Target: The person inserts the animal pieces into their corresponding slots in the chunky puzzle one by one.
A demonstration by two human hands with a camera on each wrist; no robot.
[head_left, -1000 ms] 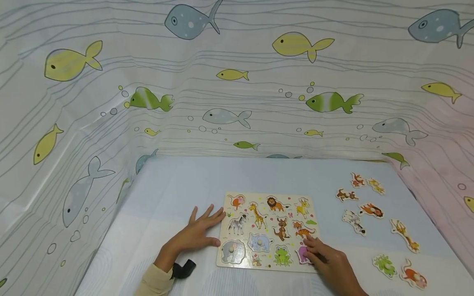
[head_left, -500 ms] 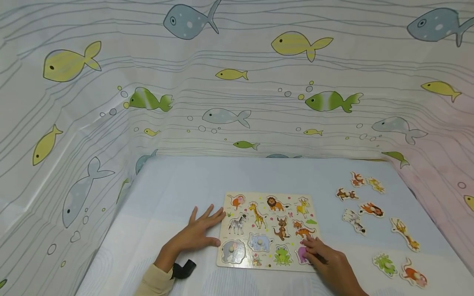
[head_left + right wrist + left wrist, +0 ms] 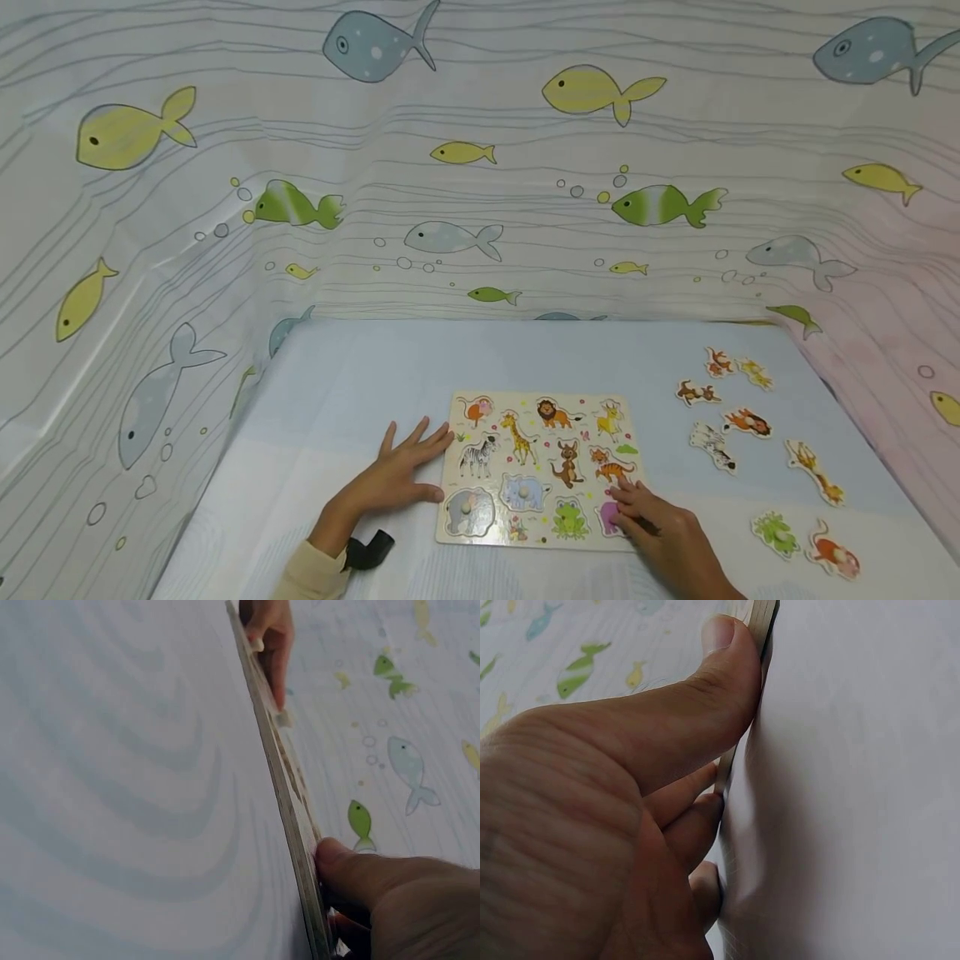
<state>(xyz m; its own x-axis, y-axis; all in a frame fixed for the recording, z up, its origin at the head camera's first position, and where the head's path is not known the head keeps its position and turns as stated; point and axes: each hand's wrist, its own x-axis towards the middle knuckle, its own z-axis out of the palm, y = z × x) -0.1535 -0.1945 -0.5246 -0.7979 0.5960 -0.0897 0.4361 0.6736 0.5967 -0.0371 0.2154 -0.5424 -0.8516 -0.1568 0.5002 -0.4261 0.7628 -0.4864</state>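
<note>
A wooden animal puzzle board (image 3: 540, 535) lies flat on the table. My left hand (image 3: 386, 482) has its fingers spread, thumb and fingertips touching the board's left edge; the left wrist view shows the thumb (image 3: 731, 667) against that edge. At the bottom right corner, my right hand (image 3: 667, 529) pinches a purple animal puzzle piece (image 3: 609, 517), partly covered by the fingers. In the right wrist view, the right thumb (image 3: 352, 866) presses at the board's face. A grey elephant piece (image 3: 468, 521) and a blue animal piece (image 3: 525, 482), both knobbed, sit in the board's lower left.
Right of the board lie several loose animal pieces, among them a giraffe (image 3: 813, 473), a lion (image 3: 748, 422), a zebra (image 3: 712, 447), a frog (image 3: 776, 533) and a monkey (image 3: 834, 553). A fish-patterned sheet (image 3: 360, 167) hangs behind and beside the table.
The head view has shifted slightly. Both hands keep their places at the board, and the loose pieces have not moved.
</note>
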